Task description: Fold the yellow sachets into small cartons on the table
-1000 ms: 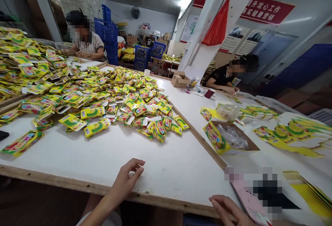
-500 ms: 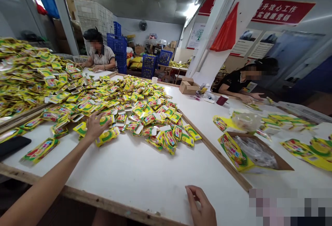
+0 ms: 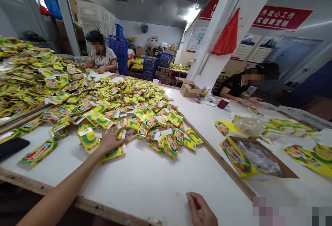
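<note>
A big heap of yellow-green packets (image 3: 124,105) covers the far half of the white table (image 3: 155,181). My left hand (image 3: 110,139) reaches out over the near edge of the heap, fingers spread flat on top of a few packets, one of which (image 3: 114,153) lies under its palm. My right hand (image 3: 203,212) rests on the table near the front edge, fingers loosely curled, nothing visible in it.
An open carton with a plastic bag inside (image 3: 255,158) sits right of a wooden divider strip (image 3: 218,156). More yellow packets (image 3: 303,148) lie on the right. A dark phone (image 3: 11,146) is at the left edge. Two other people (image 3: 101,56) (image 3: 246,84) work at the far side.
My left hand went out to the heap and has dragged packets toward me and to the right. My right hand stayed near the front edge.
</note>
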`<state>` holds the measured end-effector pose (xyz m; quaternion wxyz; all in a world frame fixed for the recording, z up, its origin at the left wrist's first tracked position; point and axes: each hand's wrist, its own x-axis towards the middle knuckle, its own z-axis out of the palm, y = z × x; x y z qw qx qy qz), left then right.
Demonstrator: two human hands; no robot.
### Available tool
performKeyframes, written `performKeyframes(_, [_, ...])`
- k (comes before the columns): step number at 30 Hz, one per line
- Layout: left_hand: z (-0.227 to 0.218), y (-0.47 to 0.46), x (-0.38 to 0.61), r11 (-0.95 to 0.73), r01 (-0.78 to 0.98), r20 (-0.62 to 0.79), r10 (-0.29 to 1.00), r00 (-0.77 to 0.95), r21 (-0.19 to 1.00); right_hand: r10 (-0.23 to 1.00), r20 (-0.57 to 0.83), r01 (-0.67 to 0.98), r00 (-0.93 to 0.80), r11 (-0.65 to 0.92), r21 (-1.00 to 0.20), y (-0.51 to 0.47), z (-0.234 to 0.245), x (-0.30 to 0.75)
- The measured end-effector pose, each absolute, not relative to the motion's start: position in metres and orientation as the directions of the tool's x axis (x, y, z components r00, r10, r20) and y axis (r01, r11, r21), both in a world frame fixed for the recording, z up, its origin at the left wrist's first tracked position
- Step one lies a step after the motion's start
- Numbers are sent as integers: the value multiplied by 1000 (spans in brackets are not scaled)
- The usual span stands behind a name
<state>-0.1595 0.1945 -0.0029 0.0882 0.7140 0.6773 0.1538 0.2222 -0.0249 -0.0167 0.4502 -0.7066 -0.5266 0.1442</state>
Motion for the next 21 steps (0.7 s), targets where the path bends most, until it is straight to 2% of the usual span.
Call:
performKeyframes(8, [0, 146, -91, -245, 867, 97, 970, 225, 434, 922, 244, 665, 301, -20, -747, -27, -8, 229])
performKeyframes(15, [2, 106, -70, -384, 728, 115, 913, 392, 567, 916, 254, 674, 311, -24, -738, -30, -4, 226])
performKeyframes(19, [13, 81, -82, -430, 663, 222, 899, 378, 613, 905, 261, 657, 336, -27, -753, -32, -5, 224])
performKeyframes(21, [17, 68, -91, -435, 672, 193, 893, 407, 600, 900, 261, 644, 350, -29, -764, -32, -5, 224])
